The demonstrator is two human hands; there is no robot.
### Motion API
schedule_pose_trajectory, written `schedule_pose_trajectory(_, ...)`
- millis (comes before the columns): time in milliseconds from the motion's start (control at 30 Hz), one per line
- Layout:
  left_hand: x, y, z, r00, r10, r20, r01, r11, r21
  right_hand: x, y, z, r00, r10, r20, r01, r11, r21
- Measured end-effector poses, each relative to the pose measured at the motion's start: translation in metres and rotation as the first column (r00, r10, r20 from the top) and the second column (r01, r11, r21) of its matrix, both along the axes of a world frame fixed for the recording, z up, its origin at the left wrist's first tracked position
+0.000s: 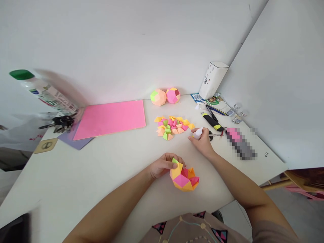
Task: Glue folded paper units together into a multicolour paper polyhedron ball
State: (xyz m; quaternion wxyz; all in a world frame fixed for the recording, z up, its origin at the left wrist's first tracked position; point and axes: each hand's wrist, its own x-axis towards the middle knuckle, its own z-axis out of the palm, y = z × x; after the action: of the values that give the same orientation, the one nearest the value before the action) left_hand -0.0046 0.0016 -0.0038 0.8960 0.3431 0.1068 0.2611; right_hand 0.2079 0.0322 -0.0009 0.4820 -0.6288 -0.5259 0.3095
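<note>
Clock dirs. centred on the part-built paper ball (181,181), 12 = far wall. Nearest, the ball, w/ yellow-orange, pink and green facets, lies low-centre before the torso; its hollow mouth shows at upper R; contact w/ the bench (131,148) can't be told. At 10, the L hand (164,166) grasps its rim, thumb on the near face, fingers behind. Betw. 12 and 1, the R hand (204,143) holds a small white bottle (197,134) in a closed finger grip, tilted, nozzle up and to the R. Just beyond, at 1, scissors (216,135), partly hidden by that hand. Approx. 12, close past the R fingertips, a cluster of folded paper pcs. (173,127) in pink, orange, peach and green. At 1, beyond the scissors, a blk/yellow tool (212,121), then pens (212,113); farther R, two small glass bottles (236,114). At 10, a flat pink sheet (111,118) overlapping a purple one (78,143), keys (63,123) at its L. Farthest, by the wall: two closed paper balls (158,98) betw. 11 and 12, touching or nearly so; a tall white container (212,79) betw. 12 and 1; a green-capped bottle (50,92) at 10.
</note>
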Motion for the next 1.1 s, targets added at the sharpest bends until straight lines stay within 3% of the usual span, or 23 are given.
schedule_pose_trajectory(100, 0.000, 0.000, 0.000, 1.000, -0.009, 0.001, 0.009, 1.000, 0.004, 0.000, -0.001, 0.003, 1.000, -0.018, -0.013, 0.019, 0.999, 0.045)
schedule_pose_trajectory(200, 0.000, 0.001, -0.002, 1.000, -0.024, 0.007, 0.024, 1.000, 0.010, 0.000, -0.008, 0.015, 0.986, -0.104, 0.132, 0.061, 0.954, 0.293)
schedule_pose_trajectory(267, 0.000, 0.001, -0.003, 1.000, -0.029, -0.003, 0.029, 0.999, 0.015, -0.001, -0.016, 0.026, 0.936, -0.185, 0.299, -0.017, 0.826, 0.564)
schedule_pose_trajectory(300, 0.000, 0.001, -0.003, 0.999, -0.031, -0.011, 0.031, 0.999, 0.018, -0.003, -0.020, 0.030, 0.904, -0.195, 0.380, -0.120, 0.739, 0.663)
schedule_pose_trajectory(333, 0.000, 0.001, -0.002, 0.999, -0.032, -0.019, 0.033, 0.999, 0.020, -0.007, -0.023, 0.033, 0.870, -0.176, 0.460, -0.239, 0.666, 0.707)
schedule_pose_trajectory(367, 0.000, 0.001, -0.001, 0.999, -0.034, -0.026, 0.034, 0.999, 0.022, -0.011, -0.024, 0.035, 0.832, -0.122, 0.541, -0.357, 0.629, 0.691)
schedule_pose_trajectory(400, 0.000, 0.001, 0.000, 0.999, -0.034, -0.027, 0.034, 0.999, 0.023, -0.016, -0.024, 0.035, 0.792, -0.044, 0.609, -0.448, 0.636, 0.628)
schedule_pose_trajectory(433, 0.000, 0.001, 0.001, 0.999, -0.032, -0.022, 0.032, 0.999, 0.025, -0.022, -0.022, 0.033, 0.756, 0.049, 0.653, -0.490, 0.704, 0.514)
schedule_pose_trajectory(500, 0.001, 0.000, 0.003, 1.000, -0.025, -0.005, 0.025, 0.999, 0.027, -0.035, -0.013, 0.027, 0.723, 0.207, 0.659, -0.412, 0.895, 0.170)
schedule_pose_trajectory(533, 0.002, 0.000, 0.003, 1.000, -0.020, 0.002, 0.020, 0.999, 0.027, -0.041, -0.007, 0.024, 0.734, 0.246, 0.633, -0.317, 0.948, -0.001)
schedule_pose_trajectory(633, 0.002, 0.000, 0.003, 1.000, -0.013, -0.002, 0.013, 0.999, 0.031, -0.052, 0.012, 0.014, 0.761, 0.223, 0.609, -0.207, 0.973, -0.098)
schedule_pose_trajectory(833, 0.001, 0.000, 0.002, 1.000, -0.002, -0.009, 0.002, 1.000, 0.017, -0.055, 0.029, 0.008, 0.824, 0.170, 0.541, -0.125, 0.985, -0.120)
schedule_pose_trajectory(933, 0.000, 0.000, 0.002, 1.000, 0.010, -0.011, -0.010, 1.000, 0.015, -0.053, 0.020, 0.013, 0.867, 0.182, 0.464, -0.150, 0.983, -0.104)
schedule_pose_trajectory(1100, 0.000, 0.000, 0.004, 1.000, 0.015, -0.013, -0.015, 1.000, 0.014, -0.044, -0.015, 0.037, 0.931, 0.251, 0.267, -0.243, 0.968, -0.064)
